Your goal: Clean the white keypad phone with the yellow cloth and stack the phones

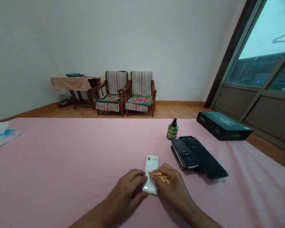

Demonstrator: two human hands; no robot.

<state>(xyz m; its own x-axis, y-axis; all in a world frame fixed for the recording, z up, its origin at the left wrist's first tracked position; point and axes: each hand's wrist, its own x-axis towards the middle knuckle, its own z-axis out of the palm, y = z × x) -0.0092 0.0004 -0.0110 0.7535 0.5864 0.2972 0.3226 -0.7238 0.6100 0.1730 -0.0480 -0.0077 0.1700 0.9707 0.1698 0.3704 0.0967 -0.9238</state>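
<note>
A white mobile phone [152, 163] lies back side up on the pink cloth [68, 164], its camera end pointing away from me. My left hand [129, 188] grips it along its left edge, with fingertips on the side and the thumb by the lower corner. Bunched in the fingers of my right hand [172, 183] is a small yellow cloth [161, 177], pressed against the middle of the phone's back. Part of the phone's right side is hidden behind my right hand.
To the right, a keypad phone [185, 153] rests on a stack beside a black flat case [206, 158]. Behind them stand a green spray bottle [172, 130] and a black box [224, 125]. A tissue pack [4, 136] lies at far left. Two wooden chairs [141, 85] stand beyond.
</note>
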